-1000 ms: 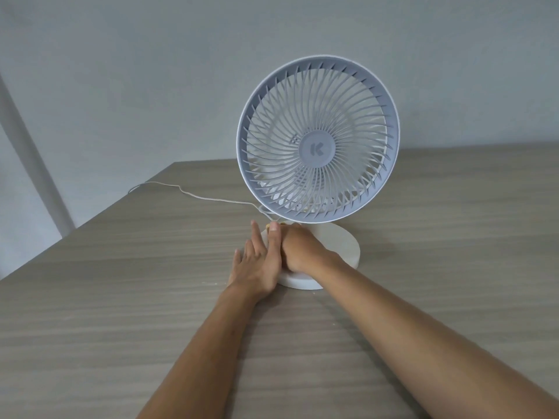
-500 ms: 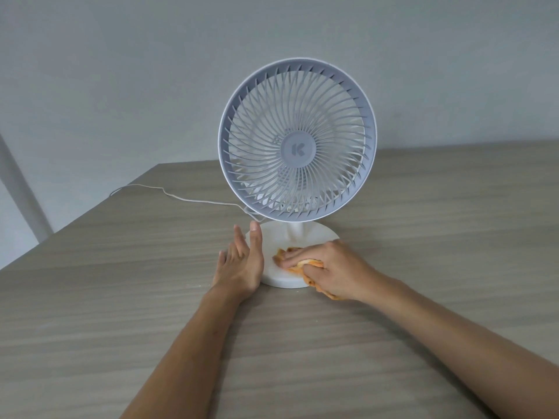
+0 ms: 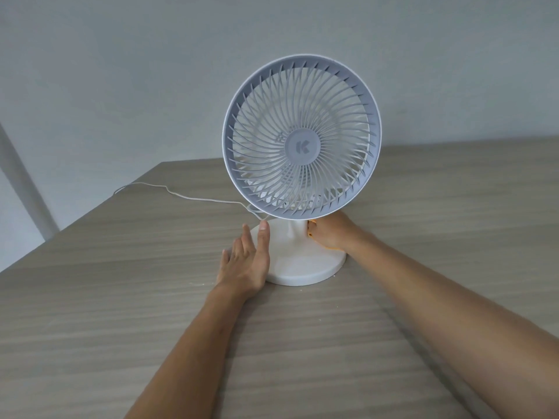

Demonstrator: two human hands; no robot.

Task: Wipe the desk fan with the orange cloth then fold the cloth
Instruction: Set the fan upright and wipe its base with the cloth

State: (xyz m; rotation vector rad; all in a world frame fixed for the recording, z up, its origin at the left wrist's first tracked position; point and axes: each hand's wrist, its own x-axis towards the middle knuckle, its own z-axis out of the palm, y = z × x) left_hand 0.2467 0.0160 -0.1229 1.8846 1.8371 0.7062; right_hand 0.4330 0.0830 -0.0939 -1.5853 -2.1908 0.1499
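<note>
A: Where is the cloth [image 3: 312, 222]?

B: Bunched inside the right hand [image 3: 331, 234], only slivers of orange showing between the fingers; the hand is closed on it and pressed against the right side of the fan's stem [image 3: 297, 230], just above the base [image 3: 305, 264].

A: And the fan [image 3: 301, 137] itself?

B: Upright on the table [image 3: 121, 297], near its far edge, head tilted back a little; its cord [image 3: 181, 196] trails off to the left.

A: How would you do this bit well?

B: I'd say wrap the cloth round the stem and draw it up and down, then sweep the top of the base outward; light pressure, since the head sits high and the fan could likely tip or slide.

A: Is the left hand [image 3: 246, 261] helping?

B: It seems so; it lies flat, fingers straight and together, gripping nothing, its thumb edge against the left rim of the base, a brace against the push from the right.

A: The arms?

B: Both reach forward nearly straight; the right wrist bends inward toward the stem.
</note>
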